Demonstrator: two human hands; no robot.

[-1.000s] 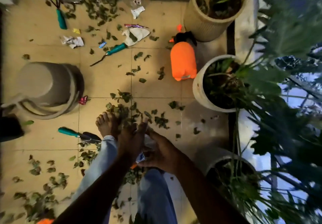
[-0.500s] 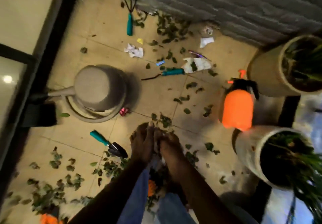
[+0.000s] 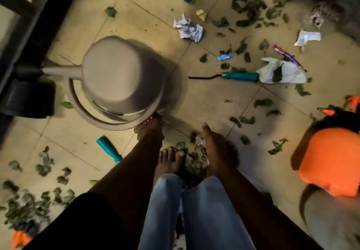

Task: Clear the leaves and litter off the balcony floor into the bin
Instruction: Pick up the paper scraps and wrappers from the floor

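Everywhere curled green leaves [image 3: 251, 6] and crumpled white paper [image 3: 188, 28] strew beige floor tiles [image 3: 214, 101]. Whether the left hand [image 3: 150, 131] grips anything is unclear; the right hand [image 3: 217, 148] clutches pale scraps [image 3: 201, 144].

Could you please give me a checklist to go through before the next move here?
1. Left hand reaches the pink wrapper beside the watering can: ok.
2. Wrapper pinched: cannot tell, blurred.
3. Right hand holds scraps: ok.
4. Bin within reach: cannot tell; dark container at left may be it.
5. Floor cleared: not ok; leaves and crumpled paper lie about.
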